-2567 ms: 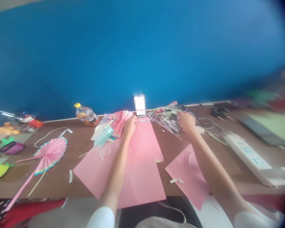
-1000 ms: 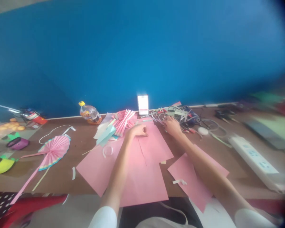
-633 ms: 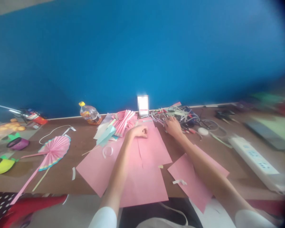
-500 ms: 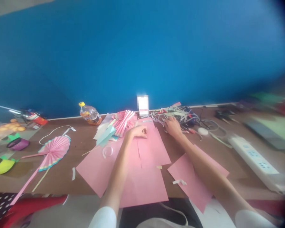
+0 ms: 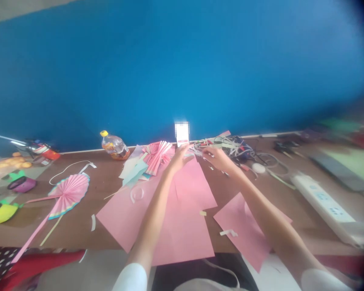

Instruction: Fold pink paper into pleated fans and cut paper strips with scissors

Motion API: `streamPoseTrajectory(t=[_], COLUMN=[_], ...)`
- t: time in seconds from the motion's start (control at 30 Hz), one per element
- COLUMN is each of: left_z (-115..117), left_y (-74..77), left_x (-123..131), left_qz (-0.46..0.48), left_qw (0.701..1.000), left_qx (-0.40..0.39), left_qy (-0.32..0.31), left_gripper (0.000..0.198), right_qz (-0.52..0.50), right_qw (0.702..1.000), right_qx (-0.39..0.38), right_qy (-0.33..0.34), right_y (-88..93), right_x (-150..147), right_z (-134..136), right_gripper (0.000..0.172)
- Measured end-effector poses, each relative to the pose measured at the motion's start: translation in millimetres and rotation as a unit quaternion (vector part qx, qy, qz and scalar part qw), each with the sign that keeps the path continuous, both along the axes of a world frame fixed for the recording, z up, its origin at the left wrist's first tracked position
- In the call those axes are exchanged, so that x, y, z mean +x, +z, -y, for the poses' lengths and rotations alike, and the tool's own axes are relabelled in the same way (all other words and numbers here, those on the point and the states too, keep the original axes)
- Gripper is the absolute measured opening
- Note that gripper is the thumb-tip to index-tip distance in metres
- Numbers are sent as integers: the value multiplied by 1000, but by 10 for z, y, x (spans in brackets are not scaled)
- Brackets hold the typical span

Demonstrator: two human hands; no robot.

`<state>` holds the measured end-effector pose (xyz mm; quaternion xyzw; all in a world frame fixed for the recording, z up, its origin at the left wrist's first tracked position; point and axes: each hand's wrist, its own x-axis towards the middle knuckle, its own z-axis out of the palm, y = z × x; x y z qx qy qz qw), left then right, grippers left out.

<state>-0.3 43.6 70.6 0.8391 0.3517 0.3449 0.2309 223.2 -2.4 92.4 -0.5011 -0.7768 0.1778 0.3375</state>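
Note:
My left hand (image 5: pixel 179 158) reaches over the far edge of the pink paper sheets (image 5: pixel 185 238), fingers stretched forward and slightly apart just below a bright white phone-like screen (image 5: pixel 182 133). Nothing shows in its grasp. To its right, my right hand (image 5: pixel 217 158) hovers at the near left side of a heap of paper strips and cords (image 5: pixel 235 145). Its fingers are loosely bent and parted, with no held thing visible. Small white scraps lie on the brown table below that hand. A folded pink paper fan (image 5: pixel 157 157) rests left of my left hand.
Leftward are a finished-looking pink pleated fan (image 5: pixel 71 192) and a yellow-capped bottle (image 5: pixel 115 146). My right forearm passes over another pink sheet (image 5: pixel 239 226). A white power strip (image 5: pixel 324 202) lies at right, and a blue wall (image 5: pixel 182 64) rises behind the table.
My left hand has moved forward and its curled fingers have straightened. My right hand has shifted slightly left, away from the heap, and small scraps now show beneath it.

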Motion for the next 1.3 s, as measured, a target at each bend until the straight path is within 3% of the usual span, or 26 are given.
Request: streamPoseTrajectory(t=[0.1, 0.17, 0.47, 0.6, 0.67, 0.77, 0.87, 0.93, 1.07, 1.17, 1.3], left_z=[7, 22, 55, 29, 22, 27, 41, 50, 59, 59, 39], left_y=[24, 38, -58, -63, -52, -42, -40, -43, -62, -85, -106], left_x=[29, 43, 177, 159, 149, 156, 185, 207, 253, 277, 244], left_qz=[-12, -20, 11, 41, 52, 63, 77, 84, 85, 71, 37], left_qw=[1000, 998, 991, 987, 985, 985, 985, 984, 983, 986, 989], left_qx=[-21, -61, -132, -157, -161, -159, -157, -160, -162, -146, -143], left_qy=[-20, -25, 2, 22, 25, 15, 0, -4, -15, -26, 3], left_gripper=[29, 31, 26, 34, 39, 39, 35, 32, 29, 26, 26], right_qz=[-9, -19, 26, 149, 195, 166, 48, -24, -79, -94, -61], right_qw=[1000, 1000, 982, 949, 935, 956, 995, 1000, 993, 992, 997], right_qx=[1, 13, 96, 14, -31, -36, -22, -16, -43, -33, -40], right_qy=[19, 7, -158, -276, -294, -240, -90, -10, 71, 72, -14], right_y=[123, 148, 109, 70, 41, 36, 86, 124, 144, 115, 88], right_x=[-27, -16, 126, 275, 328, 312, 201, 110, -31, -69, 4], right_z=[79, 88, 30, 48, 41, 14, 8, 32, 92, 88, 28], right_gripper=[22, 24, 30, 34, 36, 30, 27, 29, 44, 43, 33])
